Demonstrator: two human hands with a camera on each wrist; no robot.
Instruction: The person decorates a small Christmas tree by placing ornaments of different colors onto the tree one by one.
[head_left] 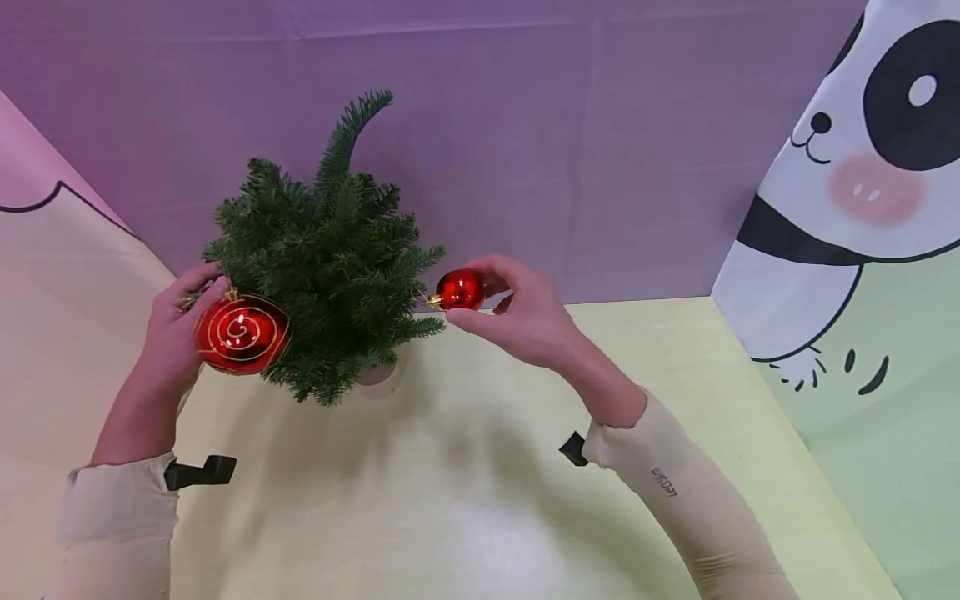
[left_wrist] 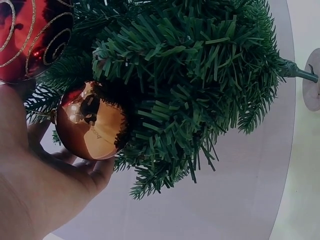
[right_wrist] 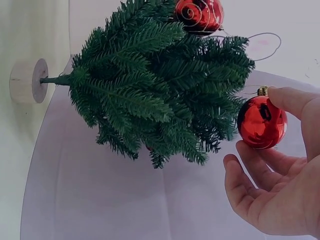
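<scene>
A small green Christmas tree [head_left: 322,267] stands between the two hands. My left hand [head_left: 176,325] is at its left side, fingers curled about a shiny gold bauble [left_wrist: 92,122] that lies against the needles. A larger red bauble with gold swirls [head_left: 242,333] hangs beside the left thumb. At the tree's right edge my right hand [head_left: 517,308] pinches a plain red bauble [head_left: 460,290] between thumb and fingers. The bauble's gold cap [right_wrist: 262,91] points towards the branches, and a thin loop shows at it. In the head view, the gold bauble is mostly hidden.
The tree's round wooden base [right_wrist: 22,81] rests on a pale yellow tabletop [head_left: 465,517]. Behind it rises a purple cloth backdrop [head_left: 600,150], with a panda print [head_left: 870,192] on the right side.
</scene>
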